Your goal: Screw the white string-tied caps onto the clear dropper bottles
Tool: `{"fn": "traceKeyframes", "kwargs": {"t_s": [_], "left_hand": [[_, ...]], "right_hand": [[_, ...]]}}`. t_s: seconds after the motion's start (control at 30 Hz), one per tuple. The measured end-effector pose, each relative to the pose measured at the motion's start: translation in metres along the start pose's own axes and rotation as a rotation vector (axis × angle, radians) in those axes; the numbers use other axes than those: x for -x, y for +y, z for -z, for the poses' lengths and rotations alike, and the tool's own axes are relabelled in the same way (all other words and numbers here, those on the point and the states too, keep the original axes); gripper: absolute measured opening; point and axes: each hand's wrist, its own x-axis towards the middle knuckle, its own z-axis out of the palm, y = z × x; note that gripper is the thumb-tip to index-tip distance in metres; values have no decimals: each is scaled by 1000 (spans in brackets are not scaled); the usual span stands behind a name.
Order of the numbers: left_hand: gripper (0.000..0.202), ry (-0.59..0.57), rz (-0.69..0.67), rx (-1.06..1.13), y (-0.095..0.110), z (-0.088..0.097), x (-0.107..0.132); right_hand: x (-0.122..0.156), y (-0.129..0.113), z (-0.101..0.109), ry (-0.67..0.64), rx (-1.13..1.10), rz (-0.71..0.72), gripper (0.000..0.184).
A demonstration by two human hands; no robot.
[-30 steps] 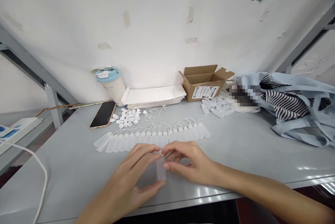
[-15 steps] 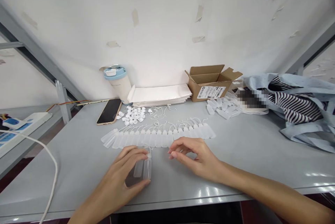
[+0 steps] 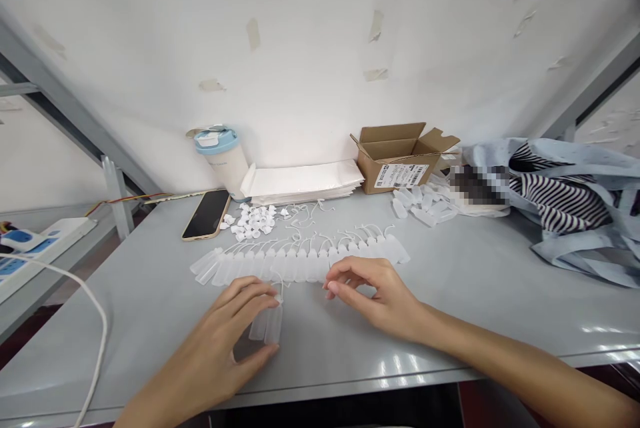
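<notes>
My left hand spans a small translucent plastic bottle lengthwise, index finger at its capped end and thumb at its base. Another such bottle lies close beside it, partly behind the fingers; a thin white cord loops from the top. To the right, my right hand hovers low over the table with loosely curved fingers, thumb tip near the fingertips, and nothing visible in it. Just beyond both hands runs a row of corded bottles, side by side, caps away from me. The right hand covers part of the row.
Loose white caps and cords lie behind the row, near a phone and a tumbler. White envelopes, an open carton, uncapped bottles and a cloth bag are farther back and right.
My left hand has slid slightly left, and the two bottles by it have shifted left with it. The right hand stays nearly in place; the view has moved a little.
</notes>
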Motion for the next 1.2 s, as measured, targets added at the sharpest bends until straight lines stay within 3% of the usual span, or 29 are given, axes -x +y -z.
{"fn": "traceKeyframes", "kwargs": {"t_s": [0.43,0.53,0.67,0.8,0.9,0.97,1.2], "left_hand": [[39,-14,42,55,7,9,-9],[33,67,78,82,5,18,-16],[19,271,184,144,-2,35,-49],[22,211,180,137,-15,44,-101],[26,162,131,73,-26,35,-129],[29,171,108,58,-31,24,-135],[29,111,101,72,-32,2,-117]], "right_hand": [[-20,6,35,227,12,-48,18],[-26,10,49,325,98,-32,17],[-34,29,76,407,375,13,14],[-41,60,108,395,790,26,17],[-45,80,125,386,856,7,22],[-45,88,130,366,877,-6,25],[-44,94,135,282,943,-83,29]]}}
